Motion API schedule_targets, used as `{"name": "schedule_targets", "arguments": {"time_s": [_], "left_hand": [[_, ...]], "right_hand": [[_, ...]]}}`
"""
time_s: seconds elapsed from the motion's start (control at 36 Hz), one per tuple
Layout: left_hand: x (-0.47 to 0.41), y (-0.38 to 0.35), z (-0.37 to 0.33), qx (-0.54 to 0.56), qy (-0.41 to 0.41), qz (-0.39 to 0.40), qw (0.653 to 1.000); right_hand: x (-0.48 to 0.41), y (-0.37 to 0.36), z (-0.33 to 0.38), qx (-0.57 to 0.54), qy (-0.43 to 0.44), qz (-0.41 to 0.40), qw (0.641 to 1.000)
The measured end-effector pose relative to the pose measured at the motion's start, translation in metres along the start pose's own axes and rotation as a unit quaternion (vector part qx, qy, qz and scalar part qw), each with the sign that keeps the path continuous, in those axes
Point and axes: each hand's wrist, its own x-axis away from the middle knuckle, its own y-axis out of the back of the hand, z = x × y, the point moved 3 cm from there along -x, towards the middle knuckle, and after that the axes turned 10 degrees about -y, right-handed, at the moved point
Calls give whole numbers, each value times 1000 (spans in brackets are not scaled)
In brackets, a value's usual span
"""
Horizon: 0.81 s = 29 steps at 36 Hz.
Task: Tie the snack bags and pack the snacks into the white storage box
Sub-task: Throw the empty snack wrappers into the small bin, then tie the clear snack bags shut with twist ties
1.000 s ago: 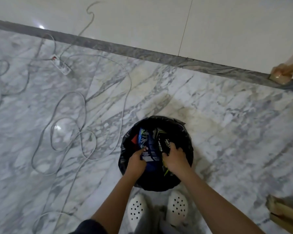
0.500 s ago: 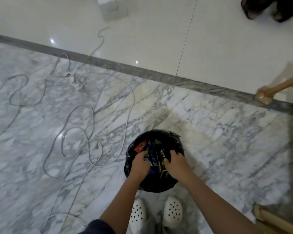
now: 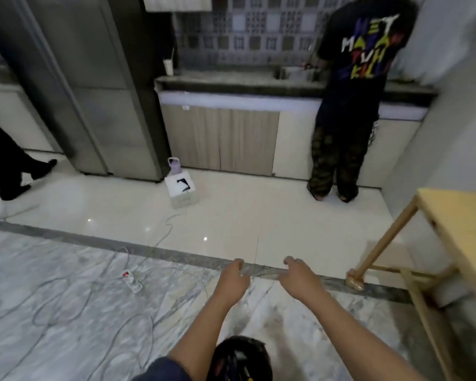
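Observation:
A round bin lined with a black bag point(image 3: 256, 346) stands on the marble floor at the bottom edge, with snack packets point(image 3: 235, 365) showing inside. My left hand point(image 3: 232, 277) and my right hand point(image 3: 300, 274) are raised in front of me, well above and beyond the bin. Both hold nothing, and their fingers hang loosely curled. A white box point(image 3: 182, 191) sits on the tiled floor by the refrigerator, far from both hands.
White cables and a power strip point(image 3: 132, 280) lie across the floor on the left. A wooden table point(image 3: 462, 229) stands on the right. One person point(image 3: 352, 92) stands at the kitchen counter point(image 3: 231, 83); another person's legs point(image 3: 6, 160) are at the far left. A grey refrigerator point(image 3: 99, 86) stands behind.
Both hands have left the snack packets in the bin and lifted out empty. The view has tilted up from the floor to the kitchen.

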Motion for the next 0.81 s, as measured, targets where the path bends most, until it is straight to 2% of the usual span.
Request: {"name": "schedule_targets", "arguments": {"time_s": [0.11,0.22,0.33,0.44,0.56,0.69,0.81], "left_hand": [[7,4,-66,-33,-79,36,996],[19,-13,-122,-53,-159,82,982],[43,-57,-161,-74,-228,151,959],[86,-116,-191,-92,-290,231,924],[142,-180,-220,-87,-336,302,888],[234,-267,-252,-99,-387,408,821],[319,-328,-279,-123,-425,457,771]], "right_hand": [[44,60,-15,13,-11,-72,997],[97,98,-52,-9,-64,-145,987],[161,103,-107,-75,-142,-208,965],[235,87,-169,-113,-231,-223,940],[318,65,-230,-160,-305,-265,901],[427,36,-297,-186,-413,-298,840],[512,15,-346,-217,-486,-324,782]]}}
